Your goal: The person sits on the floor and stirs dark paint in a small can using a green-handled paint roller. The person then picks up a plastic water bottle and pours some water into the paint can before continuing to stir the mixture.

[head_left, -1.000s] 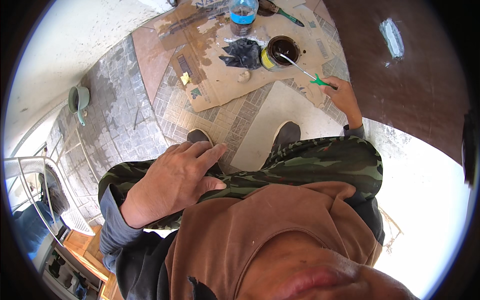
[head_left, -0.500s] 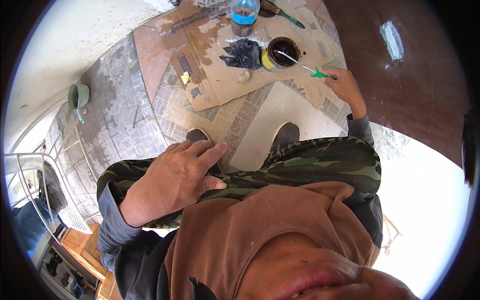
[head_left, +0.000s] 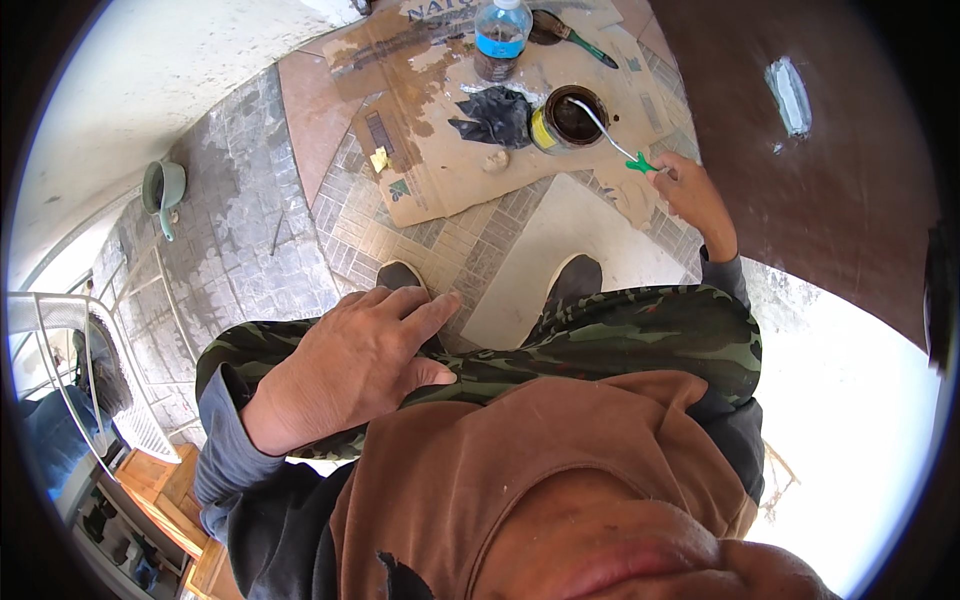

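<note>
My right hand (head_left: 694, 200) is closed around the green handle of a small paint roller (head_left: 603, 127). Its bent metal rod reaches into an open can (head_left: 546, 131) of dark brown paint with a yellow label; the roller's head is hidden down in the can. My left hand (head_left: 345, 362) lies over my left thigh, back upward, thumb and fingers apart and holding nothing. Beside the can lies a crumpled black glove or cloth (head_left: 495, 117). Behind it stands a clear plastic bottle (head_left: 501, 42) with a blue label and dark contents.
Flattened cardboard (head_left: 440, 180) covers the tiles under the can. A green-handled paintbrush (head_left: 580, 42) lies at the back. On my right rises a brown painted surface (head_left: 800, 190) with a pale patch. A grey-green dipper (head_left: 165, 190) is by the left wall, near a white metal rack (head_left: 120, 360).
The view has shifted slightly, so the can and cardboard sit a little lower and further right. My right hand still holds the roller in the can; my left hand stays on the thigh.
</note>
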Demonstrator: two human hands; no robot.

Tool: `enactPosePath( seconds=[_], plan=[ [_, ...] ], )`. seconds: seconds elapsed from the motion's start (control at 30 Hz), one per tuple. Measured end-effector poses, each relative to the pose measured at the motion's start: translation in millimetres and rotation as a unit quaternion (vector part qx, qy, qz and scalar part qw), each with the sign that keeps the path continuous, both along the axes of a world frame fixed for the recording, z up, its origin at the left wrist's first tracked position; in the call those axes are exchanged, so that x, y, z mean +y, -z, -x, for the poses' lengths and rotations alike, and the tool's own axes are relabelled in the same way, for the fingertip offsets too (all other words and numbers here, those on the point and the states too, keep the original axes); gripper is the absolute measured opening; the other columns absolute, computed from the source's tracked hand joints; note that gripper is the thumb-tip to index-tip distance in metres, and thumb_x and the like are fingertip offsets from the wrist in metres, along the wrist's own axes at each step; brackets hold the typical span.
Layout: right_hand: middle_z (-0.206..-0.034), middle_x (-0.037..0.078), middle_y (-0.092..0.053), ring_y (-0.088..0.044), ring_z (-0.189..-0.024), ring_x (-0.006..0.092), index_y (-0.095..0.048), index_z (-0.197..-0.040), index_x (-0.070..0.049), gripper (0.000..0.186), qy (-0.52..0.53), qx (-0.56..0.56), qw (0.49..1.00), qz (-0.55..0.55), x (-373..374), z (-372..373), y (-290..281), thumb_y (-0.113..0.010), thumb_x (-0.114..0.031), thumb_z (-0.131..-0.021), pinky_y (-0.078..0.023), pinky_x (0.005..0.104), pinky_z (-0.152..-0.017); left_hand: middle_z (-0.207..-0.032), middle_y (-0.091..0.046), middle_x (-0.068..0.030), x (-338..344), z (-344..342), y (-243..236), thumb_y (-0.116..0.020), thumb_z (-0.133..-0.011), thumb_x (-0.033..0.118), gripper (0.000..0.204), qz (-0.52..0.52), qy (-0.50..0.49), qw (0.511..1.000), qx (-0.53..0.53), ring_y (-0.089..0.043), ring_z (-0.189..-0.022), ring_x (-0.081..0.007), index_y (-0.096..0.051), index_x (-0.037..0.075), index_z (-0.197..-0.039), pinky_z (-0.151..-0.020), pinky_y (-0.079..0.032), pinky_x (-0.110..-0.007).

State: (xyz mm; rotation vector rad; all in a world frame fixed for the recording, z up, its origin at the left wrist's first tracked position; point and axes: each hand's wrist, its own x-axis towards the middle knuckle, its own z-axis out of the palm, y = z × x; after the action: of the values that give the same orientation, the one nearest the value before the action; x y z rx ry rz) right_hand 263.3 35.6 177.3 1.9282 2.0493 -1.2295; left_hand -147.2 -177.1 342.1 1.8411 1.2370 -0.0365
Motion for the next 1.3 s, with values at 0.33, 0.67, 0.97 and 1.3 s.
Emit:
enactPosePath(
  seconds=[0.33,0.67,0.97,1.3],
  plan=[
    [-0.085,0.025,-0.069,-0.071,-0.077,0.0409,-0.059,-0.123,-0.003,0.024,0.017,0.006,0.995,0.098,2,21,-2,-0.055,-0.018,-0.104,-0.055,0.0489,-0.073,-0.136,-0.065,-0.0231,3,0,1,-0.077,-0.092,0.042,0.074,-0.001,0.000,1.000,-0.018,-0.065,-0.118,-0.0437,-0.055,0.002,-0.150,-0.103,-0.053,-0.048],
    [-0.097,0.031,-0.072,-0.068,-0.096,0.0517,-0.065,-0.125,-0.007,0.025,-0.144,-0.154,0.963,-0.167,-26,39,-8,-0.060,-0.020,-0.104,-0.051,0.0593,-0.080,-0.137,-0.064,-0.0241,1,2,0,-0.076,-0.094,0.042,0.074,-0.004,0.006,1.000,-0.005,-0.065,-0.118,-0.0436,-0.054,0.000,-0.150,-0.104,-0.052,-0.048],
    [-0.096,0.025,-0.073,-0.071,-0.094,0.0430,-0.063,-0.124,-0.005,0.028,-0.055,0.009,0.997,-0.058,-1,10,12,-0.063,-0.019,-0.100,-0.052,0.0486,-0.080,-0.136,-0.064,-0.0242,0,1,1,-0.076,-0.094,0.042,0.073,0.000,0.007,1.000,-0.005,-0.065,-0.118,-0.0437,-0.055,0.000,-0.150,-0.104,-0.052,-0.048],
    [-0.076,0.011,-0.063,-0.062,-0.061,0.0203,-0.063,-0.125,-0.005,0.027,0.089,0.083,0.990,0.077,-17,8,25,-0.061,-0.021,-0.104,-0.049,0.0381,-0.058,-0.136,-0.064,-0.0247,3,0,0,-0.076,-0.094,0.042,0.074,0.004,0.004,1.000,-0.007,-0.064,-0.119,-0.0439,-0.055,0.000,-0.150,-0.104,-0.052,-0.048]
  ],
)
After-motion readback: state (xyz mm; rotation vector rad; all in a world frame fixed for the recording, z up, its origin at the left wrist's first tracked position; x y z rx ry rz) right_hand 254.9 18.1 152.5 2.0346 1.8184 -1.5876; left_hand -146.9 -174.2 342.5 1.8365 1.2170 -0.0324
